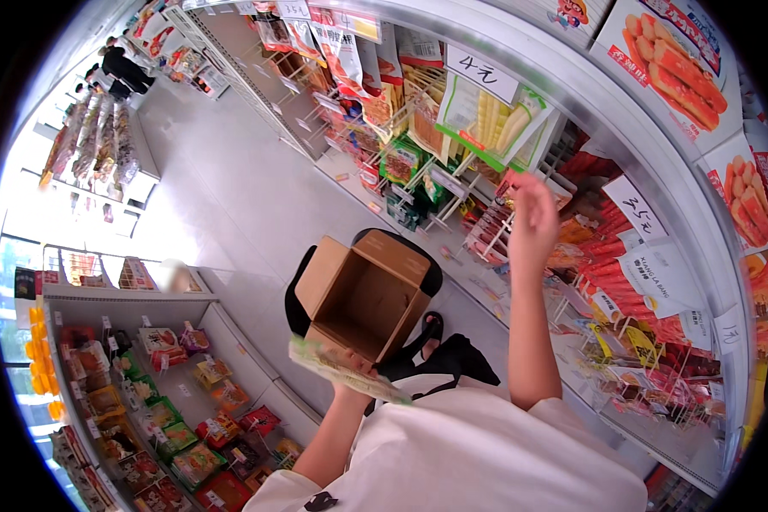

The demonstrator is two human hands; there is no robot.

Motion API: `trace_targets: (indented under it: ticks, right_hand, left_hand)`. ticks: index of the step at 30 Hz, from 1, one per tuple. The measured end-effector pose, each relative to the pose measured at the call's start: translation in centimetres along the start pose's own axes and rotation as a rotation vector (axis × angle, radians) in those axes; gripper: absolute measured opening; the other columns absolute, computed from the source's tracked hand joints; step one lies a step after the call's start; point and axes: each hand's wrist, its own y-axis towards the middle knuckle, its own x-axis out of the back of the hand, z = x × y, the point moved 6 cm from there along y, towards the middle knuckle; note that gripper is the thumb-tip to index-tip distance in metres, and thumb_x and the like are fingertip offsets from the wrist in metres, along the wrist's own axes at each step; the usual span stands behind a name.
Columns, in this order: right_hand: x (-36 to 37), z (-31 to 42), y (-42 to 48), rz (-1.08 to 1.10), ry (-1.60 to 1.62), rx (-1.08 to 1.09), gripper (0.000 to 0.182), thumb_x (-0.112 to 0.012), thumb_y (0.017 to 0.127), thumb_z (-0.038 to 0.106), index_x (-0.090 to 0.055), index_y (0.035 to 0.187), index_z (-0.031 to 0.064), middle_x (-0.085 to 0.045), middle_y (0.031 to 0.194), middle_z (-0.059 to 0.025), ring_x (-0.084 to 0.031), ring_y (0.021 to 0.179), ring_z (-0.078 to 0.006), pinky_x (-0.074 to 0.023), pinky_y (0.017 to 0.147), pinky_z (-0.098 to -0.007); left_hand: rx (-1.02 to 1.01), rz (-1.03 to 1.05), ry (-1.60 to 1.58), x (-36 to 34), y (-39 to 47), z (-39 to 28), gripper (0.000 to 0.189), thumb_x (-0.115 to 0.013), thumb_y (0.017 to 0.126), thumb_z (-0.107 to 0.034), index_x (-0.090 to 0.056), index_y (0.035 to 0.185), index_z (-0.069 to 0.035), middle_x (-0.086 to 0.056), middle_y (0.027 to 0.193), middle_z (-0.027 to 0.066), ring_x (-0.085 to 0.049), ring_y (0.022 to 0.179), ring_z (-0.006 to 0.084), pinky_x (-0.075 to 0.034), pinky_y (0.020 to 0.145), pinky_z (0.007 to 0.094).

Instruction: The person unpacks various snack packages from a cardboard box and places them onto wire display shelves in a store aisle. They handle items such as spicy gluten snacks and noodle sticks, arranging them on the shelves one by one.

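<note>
My left hand holds a pale, green-edged plastic food packet, blurred, close to my white shirt and the near edge of an open cardboard box. The box has its flaps folded out and sits on a black seat-like support. My right hand is raised at the shelf on the right, its fingertips at the lower corner of a hanging clear packet with green edges and pale yellow sticks inside. Whether those fingers grip the packet is unclear.
Hooks on the right rack carry many snack packets and price cards. A lower rack of packets stands on the left. Snack cartons line the upper right. People stand by far displays, beyond the grey floor.
</note>
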Motion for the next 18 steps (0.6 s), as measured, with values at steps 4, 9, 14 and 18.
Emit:
trace_targets:
  ticks: [4,9,14,18]
  right_hand:
    - [-4.8,0.8,-10.2,0.664,-0.017,-0.247,0.040,-0.061,0.095,0.019,-0.052,0.131,0.0043,-0.063,0.120,-0.0080,-0.062,0.099,-0.0139,-0.0492,0.088,-0.0288]
    - [-9.2,1.9,-24.1,1.191,0.363,-0.439,0.076,-0.067,0.091,0.030,-0.026,0.149,0.0046,-0.042,0.144,-0.0126,-0.049,0.123,-0.0196,-0.0432,0.101,-0.0358]
    - [-8.8,1.4,-21.5,0.952,0.315,-0.682,0.074,-0.068,0.090,0.018,-0.025,0.149,0.0108,-0.055,0.130,-0.0150,-0.062,0.089,-0.0120,-0.0503,0.080,-0.0260]
    - [-8.7,-0.1,-20.3,0.950,0.552,-0.902,0.061,-0.060,0.096,0.018,-0.028,0.147,0.0043,-0.054,0.131,-0.0112,-0.056,0.111,-0.0135,-0.0459,0.094,-0.0290]
  left_hand:
    - [-0.347,-0.348,0.028,-2.8,-4.3,-3.3,0.058,-0.042,0.089,-0.071,-0.057,0.105,-0.017,-0.058,0.089,0.0037,-0.058,0.081,0.0232,-0.050,0.075,0.0430]
    - [-0.521,-0.057,0.154,-10.4,-4.8,-4.9,0.058,-0.041,0.099,-0.054,-0.045,0.136,-0.011,-0.051,0.136,0.0064,-0.049,0.125,0.0244,-0.038,0.107,0.0414]
    - [-0.551,0.027,0.337,-14.7,-6.6,-5.6,0.044,-0.040,0.104,-0.038,-0.048,0.133,-0.006,-0.054,0.133,0.0047,-0.050,0.123,0.0163,-0.039,0.104,0.0352]
    - [-0.542,0.056,0.318,-15.8,-7.3,-5.3,0.044,-0.038,0.105,-0.037,-0.047,0.134,-0.006,-0.055,0.132,0.0053,-0.053,0.120,0.0175,-0.042,0.102,0.0356]
